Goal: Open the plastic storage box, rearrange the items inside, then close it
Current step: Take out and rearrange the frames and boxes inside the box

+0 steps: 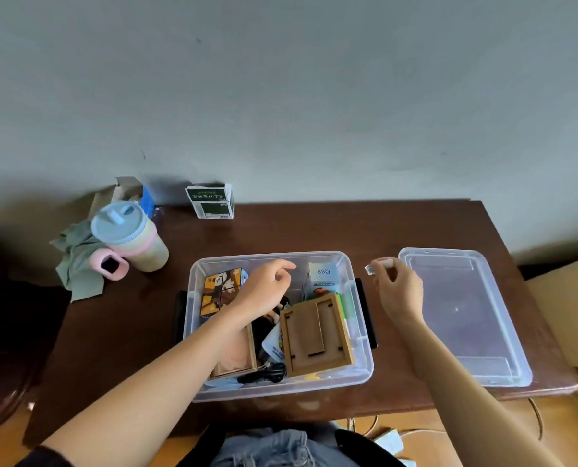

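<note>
2 hands working: right hand (397, 286) grip pinched on small clear piece (370, 269) beside open storage box (361, 338); left hand (267, 284) grip loose, empty, above contents, likely clearing space.

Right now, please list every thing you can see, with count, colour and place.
storage box: 1, clear, table centre, open
lid: 1, clear, right of box
picture cube: 1, orange-brown, box far left
white carton: 1, box far right
wooden frame: 1, tan, box near right
black cable: 1, box near edge
cup: 1, beige, blue lid, table left
green carton: 1, by wall
cloth: 1, grey-green, far left
left hand: over box, holds nothing
right hand: pinches small clear piece
</note>
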Demonstrator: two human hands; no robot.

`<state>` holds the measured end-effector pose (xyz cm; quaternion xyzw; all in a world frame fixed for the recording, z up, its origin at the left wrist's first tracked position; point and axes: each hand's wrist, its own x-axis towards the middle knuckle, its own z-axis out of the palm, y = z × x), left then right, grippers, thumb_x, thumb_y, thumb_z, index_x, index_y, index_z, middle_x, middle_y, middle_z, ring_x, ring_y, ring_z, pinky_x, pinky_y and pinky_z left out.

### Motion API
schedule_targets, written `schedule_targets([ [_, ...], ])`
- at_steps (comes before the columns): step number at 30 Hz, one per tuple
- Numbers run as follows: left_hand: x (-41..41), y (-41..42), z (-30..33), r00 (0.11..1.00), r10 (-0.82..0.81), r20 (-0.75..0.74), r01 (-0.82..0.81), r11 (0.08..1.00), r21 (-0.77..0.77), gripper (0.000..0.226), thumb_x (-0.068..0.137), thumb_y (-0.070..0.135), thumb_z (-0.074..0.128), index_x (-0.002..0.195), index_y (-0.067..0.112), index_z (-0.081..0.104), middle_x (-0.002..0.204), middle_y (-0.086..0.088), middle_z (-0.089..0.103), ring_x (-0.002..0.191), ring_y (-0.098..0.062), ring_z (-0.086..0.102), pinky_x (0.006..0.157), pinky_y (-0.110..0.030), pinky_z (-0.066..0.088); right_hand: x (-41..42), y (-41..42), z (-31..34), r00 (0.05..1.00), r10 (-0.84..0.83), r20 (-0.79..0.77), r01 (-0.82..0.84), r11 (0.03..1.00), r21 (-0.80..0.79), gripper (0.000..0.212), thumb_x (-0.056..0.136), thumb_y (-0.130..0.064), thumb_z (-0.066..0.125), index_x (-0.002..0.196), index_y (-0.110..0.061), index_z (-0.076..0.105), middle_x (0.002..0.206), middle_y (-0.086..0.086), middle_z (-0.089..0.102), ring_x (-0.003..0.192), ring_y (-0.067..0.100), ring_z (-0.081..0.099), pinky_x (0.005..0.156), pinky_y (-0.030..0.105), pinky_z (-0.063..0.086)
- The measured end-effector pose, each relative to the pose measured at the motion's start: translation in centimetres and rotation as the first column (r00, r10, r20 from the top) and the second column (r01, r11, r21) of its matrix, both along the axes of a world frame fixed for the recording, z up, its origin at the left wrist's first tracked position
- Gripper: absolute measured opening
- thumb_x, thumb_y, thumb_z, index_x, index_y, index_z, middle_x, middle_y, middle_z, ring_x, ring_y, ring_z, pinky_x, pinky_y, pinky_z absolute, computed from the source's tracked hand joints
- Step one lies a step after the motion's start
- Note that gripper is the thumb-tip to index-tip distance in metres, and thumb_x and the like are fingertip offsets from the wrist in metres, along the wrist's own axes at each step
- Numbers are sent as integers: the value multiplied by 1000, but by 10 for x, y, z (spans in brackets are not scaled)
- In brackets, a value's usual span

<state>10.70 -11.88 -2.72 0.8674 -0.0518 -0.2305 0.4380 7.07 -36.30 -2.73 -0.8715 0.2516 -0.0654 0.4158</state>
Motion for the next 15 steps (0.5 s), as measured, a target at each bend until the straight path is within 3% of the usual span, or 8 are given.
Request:
schedule_targets([
  [2,6,-12,-3,998,-53,-20,54,996,65,37,100,20,40,136,22,47,128,2,55,102,-24,63,83,-35,51,5,7,7,997,65,34,-65,998,16,15,91,-29,58,82,-21,67,83,-12,68,74,6,62,59,16,41],
  [5,13,-26,-9,996,-87,-27,91,983,161,45,97,22,46,142,21,40,145,1,43,122,-22,52,108,-44,35,11,17,10,985,167,50,-169,985,34,12,90,-30,60,86,-22,67,85,-14,68,73,3,63,57,12,43],
  [6,14,-30,-11,996,-80,-36,85,982,169,45,96,25,49,141,20,41,144,0,45,123,-22,51,107,-40,35,13,19,10,979,195,52,-197,980,36,11,90,-30,60,89,-22,67,84,-13,68,73,3,64,56,9,43],
  [9,13,-40,-18,997,-65,-39,70,985,158,35,92,29,59,124,21,52,122,-1,53,114,-20,52,85,-27,36,19,19,8,967,251,53,-252,967,22,13,90,-32,61,95,-21,67,82,-12,68,72,5,65,53,9,43],
  [12,9,-50,-27,1000,-19,-21,21,992,122,54,84,31,69,131,14,49,130,-2,55,119,-19,51,84,-24,39,22,16,8,961,273,50,-274,961,22,12,90,-32,62,95,-22,67,83,-12,68,72,5,65,51,9,43],
  [15,5,-58,-34,998,51,28,-54,992,115,53,79,34,74,122,16,49,122,-2,58,110,-15,53,80,-25,46,23,13,7,956,289,60,-290,957,21,9,89,-31,62,94,-23,66,81,-15,67,71,5,65,49,10,44],
])
